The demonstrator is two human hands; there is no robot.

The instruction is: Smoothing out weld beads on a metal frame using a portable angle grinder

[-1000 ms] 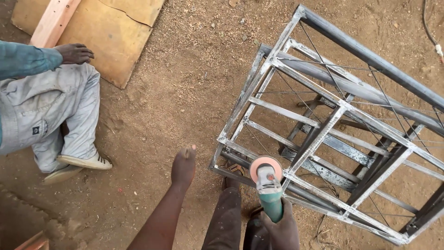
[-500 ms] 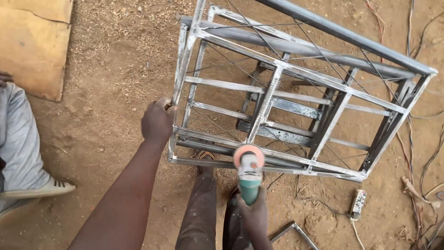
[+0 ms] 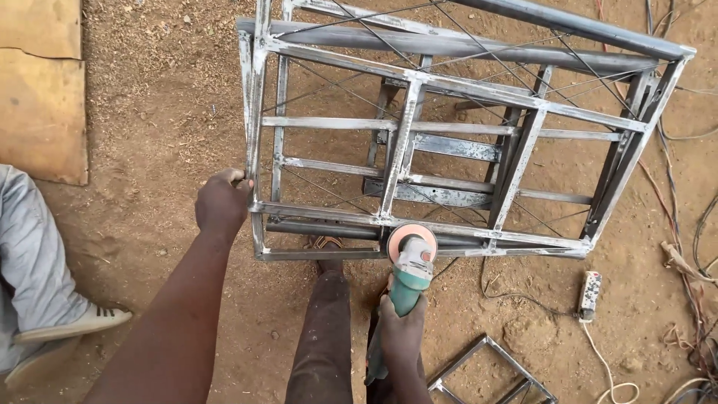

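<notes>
I am seeing one large welded steel frame (image 3: 449,142) filling the upper centre and right of the picture, and it is sitting squarer to me than half a second ago. One sheet of board (image 3: 41,90) is lying at the upper left. One other person's trouser leg (image 3: 30,262) is showing at the left edge. My left hand (image 3: 222,202) is clenching the frame's lower-left corner post. My right hand (image 3: 402,329) is grasping one green angle grinder (image 3: 407,265), its disc touching the frame's bottom rail. One white power strip (image 3: 590,292) is lying lower right.
</notes>
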